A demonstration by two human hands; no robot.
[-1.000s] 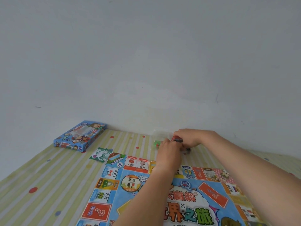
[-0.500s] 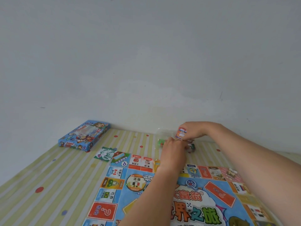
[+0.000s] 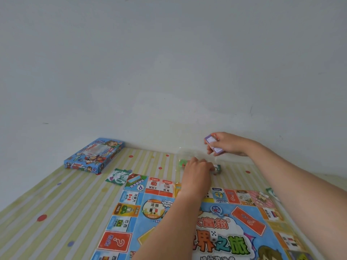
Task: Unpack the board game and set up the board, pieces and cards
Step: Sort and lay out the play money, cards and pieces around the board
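The colourful game board [image 3: 187, 212] lies flat on the striped surface. Just beyond its far edge, my left hand [image 3: 197, 169] presses down on a clear plastic bag [image 3: 185, 154] holding small green and white pieces. My right hand [image 3: 228, 144] is raised above the bag and grips a small stack of purple-edged cards [image 3: 214, 145], tilted toward me. A white die [image 3: 214, 234] sits on the board's middle. The blue game box [image 3: 93, 154] rests at the far left by the wall.
Green paper money [image 3: 118, 177] lies left of the board's far corner. Another green slip [image 3: 271, 192] shows past the board's right side. A grey wall [image 3: 169, 72] closes off the back. The striped, dotted cloth [image 3: 56, 212] extends to the left.
My right hand has lifted the card stack up and to the right, out of the bag. The left hand stays on the bag. The camera tilted slightly.
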